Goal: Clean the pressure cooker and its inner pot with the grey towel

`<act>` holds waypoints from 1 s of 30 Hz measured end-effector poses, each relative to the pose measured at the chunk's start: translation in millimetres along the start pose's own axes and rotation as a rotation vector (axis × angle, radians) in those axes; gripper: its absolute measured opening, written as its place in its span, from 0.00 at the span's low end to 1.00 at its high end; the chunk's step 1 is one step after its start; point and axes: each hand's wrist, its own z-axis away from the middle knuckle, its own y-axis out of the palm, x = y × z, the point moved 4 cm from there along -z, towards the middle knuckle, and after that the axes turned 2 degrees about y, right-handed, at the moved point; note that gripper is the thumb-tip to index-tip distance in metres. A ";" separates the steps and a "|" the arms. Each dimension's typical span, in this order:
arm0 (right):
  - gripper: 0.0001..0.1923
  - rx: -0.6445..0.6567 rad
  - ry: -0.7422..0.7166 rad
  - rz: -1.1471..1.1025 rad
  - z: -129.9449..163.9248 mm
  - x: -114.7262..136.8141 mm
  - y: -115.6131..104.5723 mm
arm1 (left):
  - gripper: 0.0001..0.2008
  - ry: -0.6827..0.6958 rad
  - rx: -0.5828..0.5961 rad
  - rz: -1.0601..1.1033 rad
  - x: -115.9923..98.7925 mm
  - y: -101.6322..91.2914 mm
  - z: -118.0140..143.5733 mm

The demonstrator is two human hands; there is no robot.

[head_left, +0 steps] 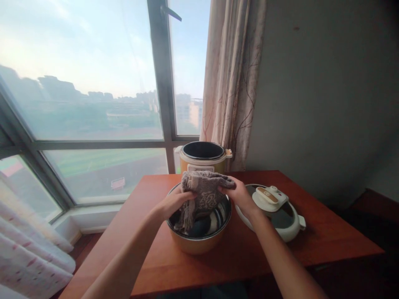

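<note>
A brown-grey patterned cloth [204, 193] hangs over a round metal inner pot [199, 243] that stands on the wooden table [327, 236]. My left hand [174, 203] grips the cloth's left side above the pot's rim. My right hand [238, 193] pinches its right upper corner. The cloth's lower end droops into the pot, whose inside shows dark and light reflections. Behind the pot stands the yellow cooker body [203, 158], open on top.
The cooker's white lid [274, 209] with a cream handle lies on the table right of the pot. A large window [93, 104] and a beige curtain [232, 83] are behind the table. A grey wall is on the right, a white curtain [28, 249] at lower left.
</note>
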 end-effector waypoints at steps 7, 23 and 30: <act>0.20 -0.029 -0.013 0.157 12.6 8.5 -11.7 | 0.12 0.255 0.086 -0.353 -16.2 -3.6 6.7; 0.27 0.313 -0.231 0.565 131.9 19.8 -32.0 | 0.30 0.660 0.218 -0.898 24.7 28.6 124.1; 0.13 0.271 -0.318 0.715 125.3 47.2 -6.3 | 0.19 0.552 0.223 -0.565 16.3 12.4 134.0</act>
